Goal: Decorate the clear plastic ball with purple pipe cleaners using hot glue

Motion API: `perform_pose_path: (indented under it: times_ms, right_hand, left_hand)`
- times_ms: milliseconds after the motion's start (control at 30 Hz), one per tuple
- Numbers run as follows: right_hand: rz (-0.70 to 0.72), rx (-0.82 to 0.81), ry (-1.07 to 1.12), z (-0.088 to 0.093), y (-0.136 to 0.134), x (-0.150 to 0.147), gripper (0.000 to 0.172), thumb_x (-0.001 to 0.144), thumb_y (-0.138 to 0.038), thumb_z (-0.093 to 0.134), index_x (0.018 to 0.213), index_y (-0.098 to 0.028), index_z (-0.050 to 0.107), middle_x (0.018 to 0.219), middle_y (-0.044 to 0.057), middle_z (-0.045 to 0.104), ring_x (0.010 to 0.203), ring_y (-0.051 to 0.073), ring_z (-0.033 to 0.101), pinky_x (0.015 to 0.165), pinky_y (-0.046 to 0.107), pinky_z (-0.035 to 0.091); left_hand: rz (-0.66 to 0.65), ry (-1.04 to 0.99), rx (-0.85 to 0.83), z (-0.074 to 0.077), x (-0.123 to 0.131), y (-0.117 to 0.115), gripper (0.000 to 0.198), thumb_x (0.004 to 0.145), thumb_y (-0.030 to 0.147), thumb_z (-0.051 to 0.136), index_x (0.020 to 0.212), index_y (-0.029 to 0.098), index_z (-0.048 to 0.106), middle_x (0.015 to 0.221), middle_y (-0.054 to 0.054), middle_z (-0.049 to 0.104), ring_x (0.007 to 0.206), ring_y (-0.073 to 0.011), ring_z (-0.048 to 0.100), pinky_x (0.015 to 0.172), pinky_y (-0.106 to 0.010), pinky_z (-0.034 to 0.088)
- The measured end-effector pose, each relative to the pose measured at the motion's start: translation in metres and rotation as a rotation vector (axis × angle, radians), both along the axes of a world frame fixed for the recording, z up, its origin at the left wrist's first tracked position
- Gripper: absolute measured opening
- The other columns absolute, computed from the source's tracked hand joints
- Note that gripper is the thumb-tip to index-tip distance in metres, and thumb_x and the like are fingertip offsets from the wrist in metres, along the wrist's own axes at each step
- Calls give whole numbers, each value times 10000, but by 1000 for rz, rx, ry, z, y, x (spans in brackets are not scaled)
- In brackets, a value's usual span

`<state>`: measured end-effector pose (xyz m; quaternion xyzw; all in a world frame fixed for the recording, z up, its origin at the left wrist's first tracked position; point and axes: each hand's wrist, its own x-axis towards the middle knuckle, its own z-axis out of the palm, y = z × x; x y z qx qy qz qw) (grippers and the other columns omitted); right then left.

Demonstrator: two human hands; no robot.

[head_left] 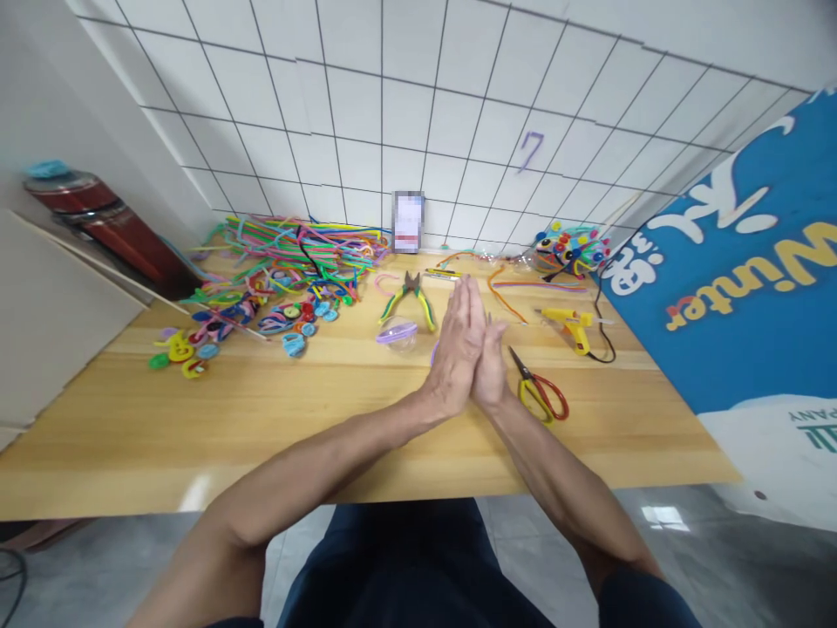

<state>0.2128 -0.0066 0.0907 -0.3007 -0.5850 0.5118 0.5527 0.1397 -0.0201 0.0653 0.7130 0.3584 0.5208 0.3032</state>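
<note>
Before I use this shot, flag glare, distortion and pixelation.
In the head view, glare whitens a patch of the table at front left and the floor at right; there too, wide-angle stretch seems to splay the wall lines outward; also in the head view, the phone is pixelated around its edges, but the left hand and right hand read clearly.

Desk (314, 384): pale wood, visible grain, smooth; bright glare at near edge, left part. Scissors (530, 377), toward right edge: dark metal blades, smooth plastic-looking handles. Pliers (411, 287), toward far edge: dark metal head, plastic-looking grips. Dome (402, 342), nearer desk middle: clear, glossy plastic. Pipe cleaners (288, 244), far edge, left: fuzzy-looking, matt. Glue gun (575, 331), near right edge: yellow plastic. Cylinder (131, 231), far left corner: glossy brown.
</note>
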Motion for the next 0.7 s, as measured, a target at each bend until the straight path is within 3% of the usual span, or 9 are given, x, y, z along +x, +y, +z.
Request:
perform_pose_path:
  times_ms: [133, 367, 567, 700]
  right_hand:
    - [-19, -11, 77, 15, 15, 14, 1055, 878, -1082, 320, 1635, -399, 594, 1846, 2, 434, 1798, 256, 196, 1482, 503, 104]
    - [10, -64, 221, 16, 24, 32, 971, 926, -1032, 316, 1526, -367, 691, 1823, 28, 477, 1781, 265, 264, 1459, 534, 199]
    - [39, -75, 248, 19, 28, 36, 996, 879, -1045, 430, 1561, -358, 668, 1787, 55, 526, 1770, 283, 294, 1442, 547, 248]
    - [17, -93, 206, 20, 21, 32, 1107, 871, -1083, 308, 1643, -344, 599, 1817, 68, 486, 1758, 294, 326, 1439, 548, 259]
  left_hand:
    - [-54, 13, 51, -8, 2, -18, 933, 1114, 810, 211, 1851, 280, -5, 1941, -152, 136, 1824, -348, 53, 1482, -649, 100]
    - [-151, 169, 90, -12, 5, -43, 966, 1128, 736, 421, 1852, 232, 28, 1922, -212, 157, 1809, -376, 153, 1472, -649, 198]
    - [-166, 277, 122, -16, 1, -54, 948, 1126, 725, 446, 1852, 253, 61, 1909, -217, 209, 1797, -392, 198, 1452, -694, 216]
    - [-128, 311, 71, -17, 1, -49, 954, 1128, 728, 432, 1850, 229, 59, 1906, -220, 219, 1806, -384, 158, 1453, -702, 183]
